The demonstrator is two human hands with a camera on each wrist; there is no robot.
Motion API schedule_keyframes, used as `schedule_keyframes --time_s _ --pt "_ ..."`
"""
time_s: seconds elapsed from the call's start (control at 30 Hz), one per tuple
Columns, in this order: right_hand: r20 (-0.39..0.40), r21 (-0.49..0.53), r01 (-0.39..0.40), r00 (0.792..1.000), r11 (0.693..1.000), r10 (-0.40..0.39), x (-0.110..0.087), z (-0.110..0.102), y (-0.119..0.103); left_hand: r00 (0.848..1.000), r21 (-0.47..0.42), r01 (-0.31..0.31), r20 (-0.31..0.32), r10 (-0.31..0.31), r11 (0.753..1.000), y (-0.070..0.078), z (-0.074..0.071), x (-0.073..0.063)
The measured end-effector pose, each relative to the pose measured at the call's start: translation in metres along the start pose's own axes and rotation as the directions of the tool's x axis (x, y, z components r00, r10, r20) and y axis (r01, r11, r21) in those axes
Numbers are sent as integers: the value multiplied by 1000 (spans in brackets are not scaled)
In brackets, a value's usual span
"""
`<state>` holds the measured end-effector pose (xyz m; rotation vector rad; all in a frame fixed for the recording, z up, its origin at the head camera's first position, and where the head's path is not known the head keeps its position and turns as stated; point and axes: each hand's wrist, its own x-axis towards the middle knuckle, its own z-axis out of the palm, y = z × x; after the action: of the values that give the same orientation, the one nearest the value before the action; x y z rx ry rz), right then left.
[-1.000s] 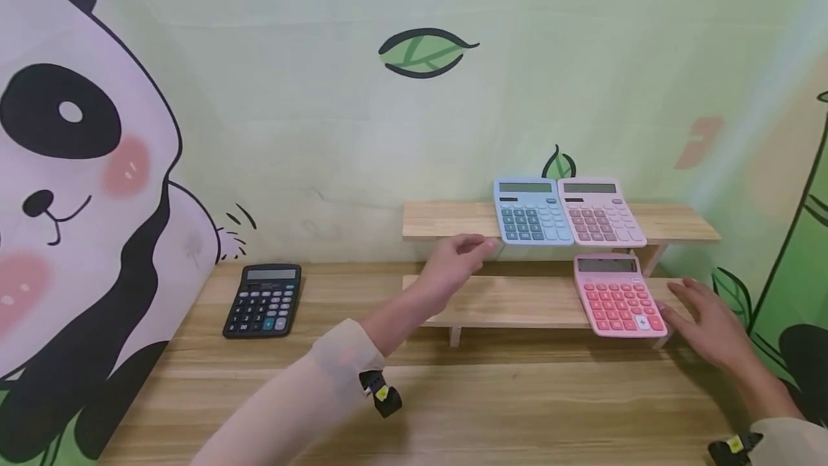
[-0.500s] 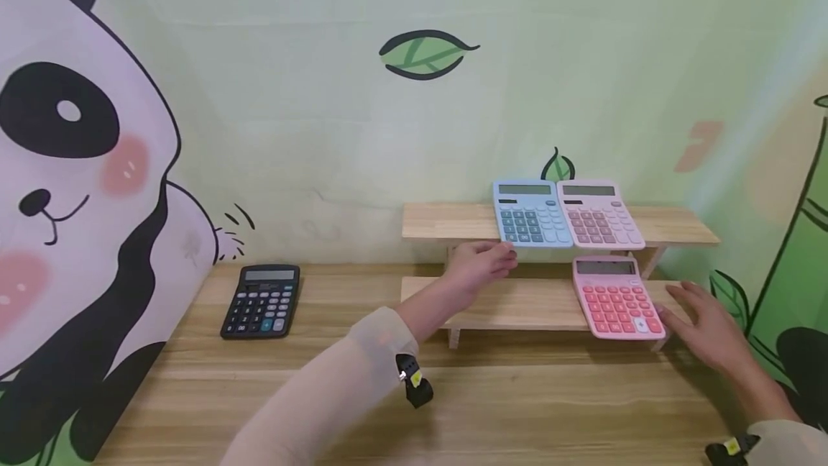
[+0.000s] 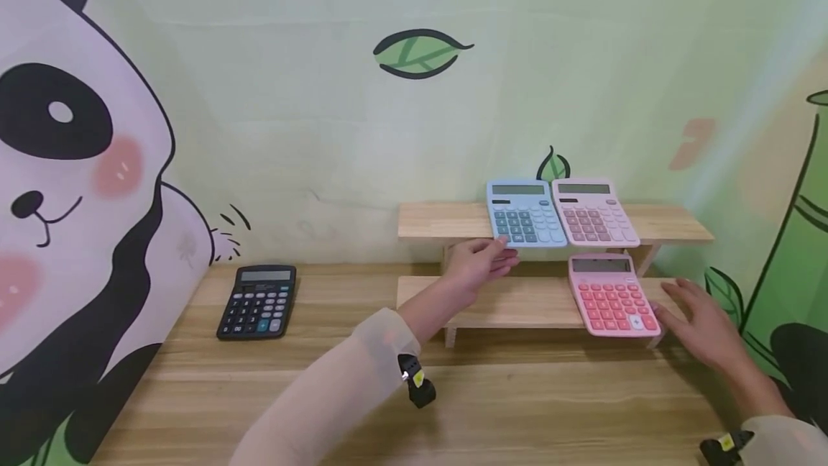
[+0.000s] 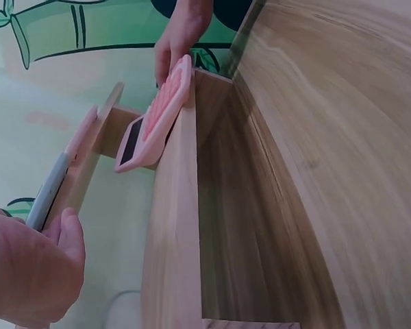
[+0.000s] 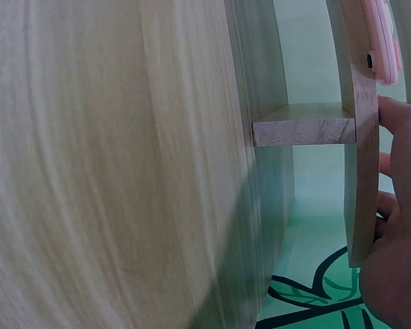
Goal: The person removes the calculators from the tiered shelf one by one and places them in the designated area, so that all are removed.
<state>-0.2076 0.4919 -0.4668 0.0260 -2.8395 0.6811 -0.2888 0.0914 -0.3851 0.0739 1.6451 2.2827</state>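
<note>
In the head view a light blue calculator [image 3: 526, 214] lies on the upper shelf. My left hand [image 3: 475, 265] is at its lower left corner, thumb over the corner and the other fingers below it, pinching the overhanging edge. Beside it lies a pale pink calculator [image 3: 595, 213]. On the lower shelf a brighter pink calculator [image 3: 613, 295] overhangs the front edge. My right hand [image 3: 701, 326] rests at that shelf's right end, fingers loose, thumb tip right at the pink calculator's side. The left wrist view shows the left hand [image 4: 38, 267] close to the blue calculator's edge [image 4: 48, 192].
A black calculator [image 3: 257, 302] lies on the wooden table [image 3: 310, 408] at the left. The two-step wooden stand has an upper shelf [image 3: 443, 221] and a lower shelf [image 3: 511, 308] on short legs. Behind is a backdrop [image 3: 310, 106] printed with a panda and leaves.
My left hand has moved right to the blue calculator's lower left corner, and its thumb has come over the corner. The right hand stays by the pink calculator. The view shifts slightly.
</note>
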Motion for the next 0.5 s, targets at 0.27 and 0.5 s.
schedule_keyframes --time_s 0.27,0.5 --pt "-3 6 4 1000 1000 -4 1 -2 -1 993 39 -41 110 36 998 -5 -15 -17" --pt "-2 5 7 1000 1000 -7 1 0 0 992 88 -62 113 51 994 -4 -17 -19"
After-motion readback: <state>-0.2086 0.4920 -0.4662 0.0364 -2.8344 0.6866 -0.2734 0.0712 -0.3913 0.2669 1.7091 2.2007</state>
